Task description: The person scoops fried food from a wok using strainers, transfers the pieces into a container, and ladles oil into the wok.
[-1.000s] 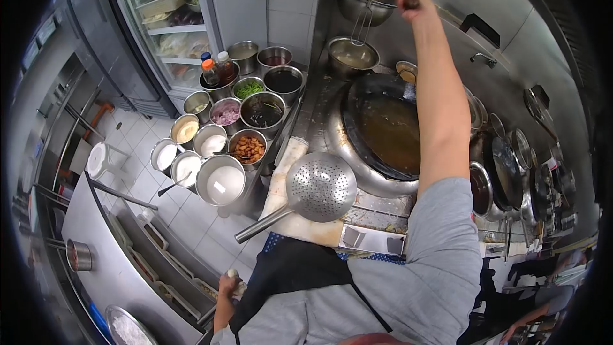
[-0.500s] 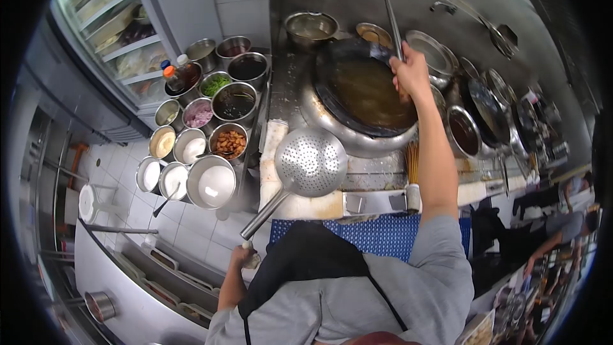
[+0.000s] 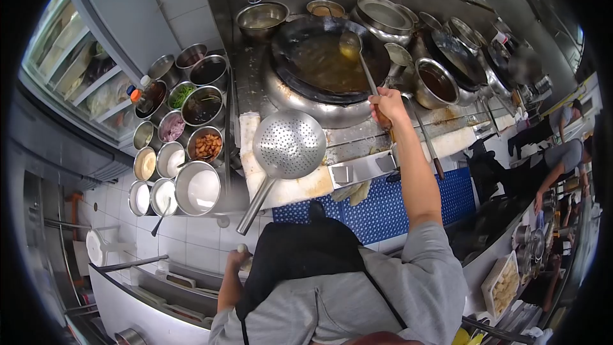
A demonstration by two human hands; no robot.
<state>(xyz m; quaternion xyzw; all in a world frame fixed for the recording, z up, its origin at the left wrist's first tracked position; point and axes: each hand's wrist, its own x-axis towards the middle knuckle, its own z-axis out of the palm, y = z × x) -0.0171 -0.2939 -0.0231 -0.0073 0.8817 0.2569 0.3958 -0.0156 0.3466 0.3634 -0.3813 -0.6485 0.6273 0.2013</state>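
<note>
Fingers of my right hand are wrapped round the wooden handle end of a long metal ladle. Its bowl, tilted, is over the murky liquid in the large black wok. My left hand, low beside the black apron, is closed round something pale that I cannot make out. Above it, the perforated strainer has its steel handle angled down toward that hand; a small gap shows between the handle's end and the fingers. The strainer overlaps the pale folded cloth on the stove's front edge.
Steel containers of seasonings stand to the left, with bottles behind. A pot of dark liquid and a second wok are to the right. A long-handled tool crosses the stove edge. Co-workers are at far right.
The view has shifted. The ladle has come down from the back wall to the wok, and my right hand has moved nearer me. A gap now shows between my left hand and the strainer's handle.
</note>
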